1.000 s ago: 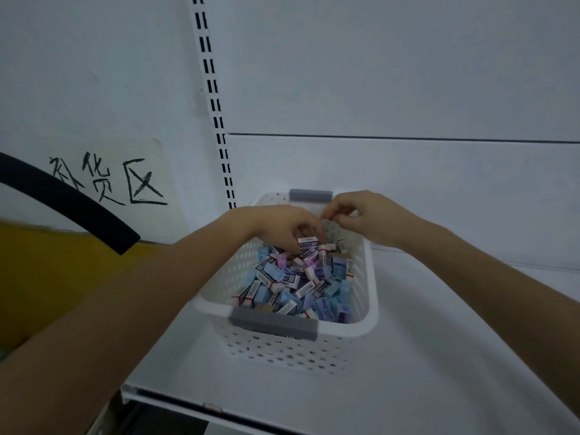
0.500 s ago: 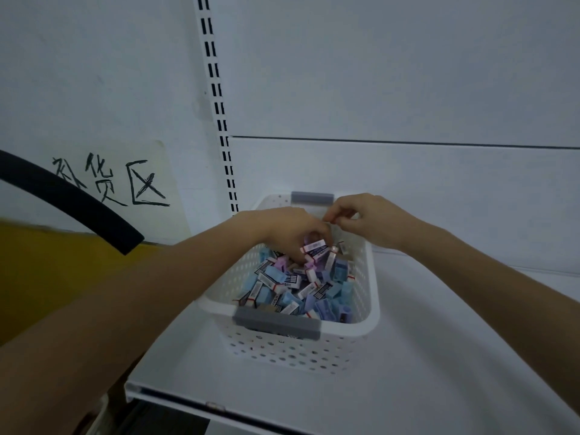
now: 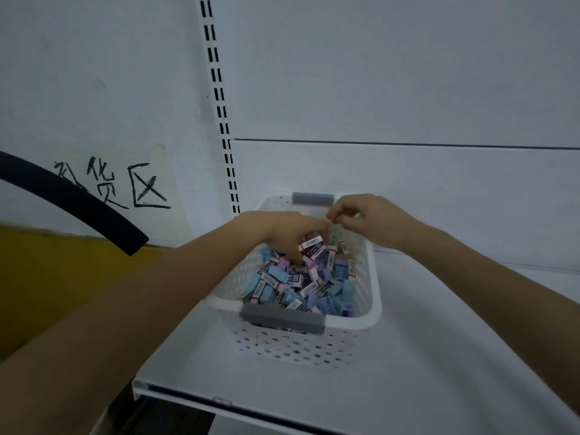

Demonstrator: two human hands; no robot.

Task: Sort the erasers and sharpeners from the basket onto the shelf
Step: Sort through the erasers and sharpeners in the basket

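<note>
A white perforated basket (image 3: 373, 296) with grey handles stands on the white shelf (image 3: 439, 356). It holds a heap of several white sleeved erasers (image 3: 281, 285) and blue and purple sharpeners (image 3: 340, 290). My left hand (image 3: 282, 230) reaches into the far part of the heap and holds a white eraser (image 3: 310, 242) in its curled fingers. My right hand (image 3: 367, 216) hovers over the basket's far rim with fingertips pinched together; what they hold is too small to tell.
A slotted white upright (image 3: 219, 102) runs up the back wall. A paper sign (image 3: 125, 186) with handwritten characters hangs at left, behind a curved black bar (image 3: 78, 202). A yellow surface (image 3: 47, 277) lies at left. The shelf's front edge (image 3: 188, 397) is near me.
My left hand has dug slightly deeper into the heap and tilted the white eraser. My right hand has stayed by the far rim. The view has shifted a little.
</note>
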